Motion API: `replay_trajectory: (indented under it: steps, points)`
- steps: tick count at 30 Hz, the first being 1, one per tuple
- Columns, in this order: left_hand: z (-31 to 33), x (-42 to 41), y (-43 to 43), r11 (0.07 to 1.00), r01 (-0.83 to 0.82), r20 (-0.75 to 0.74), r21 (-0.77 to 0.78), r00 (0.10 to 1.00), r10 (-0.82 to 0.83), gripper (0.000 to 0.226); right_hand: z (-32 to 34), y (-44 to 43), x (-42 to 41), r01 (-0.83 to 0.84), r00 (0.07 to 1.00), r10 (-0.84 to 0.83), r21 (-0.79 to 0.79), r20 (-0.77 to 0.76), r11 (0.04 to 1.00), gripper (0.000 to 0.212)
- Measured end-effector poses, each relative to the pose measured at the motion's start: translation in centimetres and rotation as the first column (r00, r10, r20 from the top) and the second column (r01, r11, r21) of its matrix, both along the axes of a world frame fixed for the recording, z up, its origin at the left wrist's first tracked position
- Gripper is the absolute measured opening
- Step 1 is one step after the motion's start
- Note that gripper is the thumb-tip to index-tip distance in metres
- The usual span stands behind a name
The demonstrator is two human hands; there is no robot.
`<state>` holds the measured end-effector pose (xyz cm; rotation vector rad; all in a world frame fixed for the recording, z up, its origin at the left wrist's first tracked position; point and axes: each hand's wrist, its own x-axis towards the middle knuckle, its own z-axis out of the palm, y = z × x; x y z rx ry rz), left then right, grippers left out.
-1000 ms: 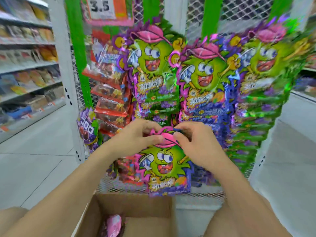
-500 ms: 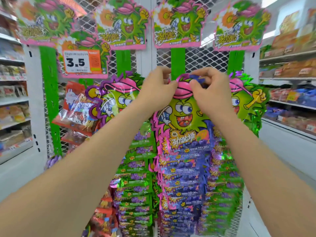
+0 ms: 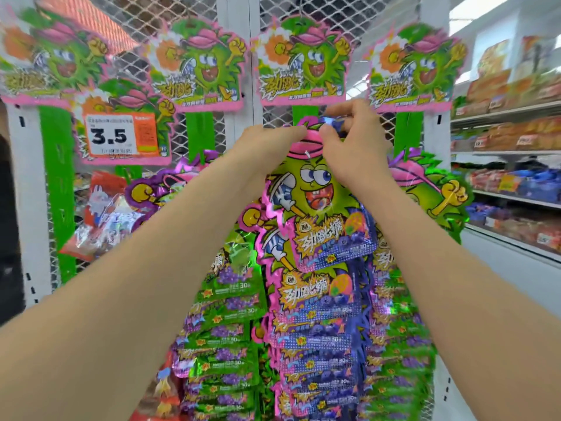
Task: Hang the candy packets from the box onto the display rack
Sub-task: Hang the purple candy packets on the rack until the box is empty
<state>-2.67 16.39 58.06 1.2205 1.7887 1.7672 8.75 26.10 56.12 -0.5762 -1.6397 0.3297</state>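
Note:
A candy packet (image 3: pixel 315 205) with a green cartoon face, pink cap and purple lower part is held up against the white mesh display rack (image 3: pixel 303 4). My left hand (image 3: pixel 267 147) pinches the pink cap at its top from the left. My right hand (image 3: pixel 349 144) pinches the same top edge from the right, close to a green hanging strip (image 3: pixel 305 112). Below it hangs a column of matching purple packets (image 3: pixel 318 344). The box is out of view.
Columns of green packets (image 3: pixel 224 329) hang left and right of the purple one. Cartoon header cards (image 3: pixel 303 62) and a 3.5 price tag (image 3: pixel 121 135) sit above. Red packets (image 3: pixel 100 214) hang far left. Store shelves (image 3: pixel 510 165) run along the right.
Both hands carried the packet from low above the box up to the top of the rack's middle column. The view tilted upward and the box dropped out of sight.

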Motion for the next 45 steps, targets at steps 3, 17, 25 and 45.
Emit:
replay_trajectory:
  steps: [3,17,25,45]
  points:
    - [-0.1,0.2,0.0,1.0,0.0,0.045,0.016,0.999,-0.001,0.072,-0.2,0.0,0.2,0.044,0.999,-0.044,-0.02,0.006,0.999,0.016]
    - [0.5,0.8,-0.8,0.999,0.032,0.101,0.003,0.994,-0.032,0.047,0.9,-2.7,0.6,0.044,0.998,-0.045,0.017,0.038,0.999,0.027]
    - [-0.2,-0.8,0.3,0.998,0.051,0.069,0.025,0.996,-0.053,0.096,-0.2,-2.3,0.7,0.026,0.998,-0.03,0.077,0.064,0.997,0.021]
    - [-14.7,-3.3,-5.8,0.84,0.032,-0.832,0.542,0.161,0.53,0.02,-15.5,-7.9,0.7,-0.133,0.971,0.056,0.329,0.232,0.935,0.017]
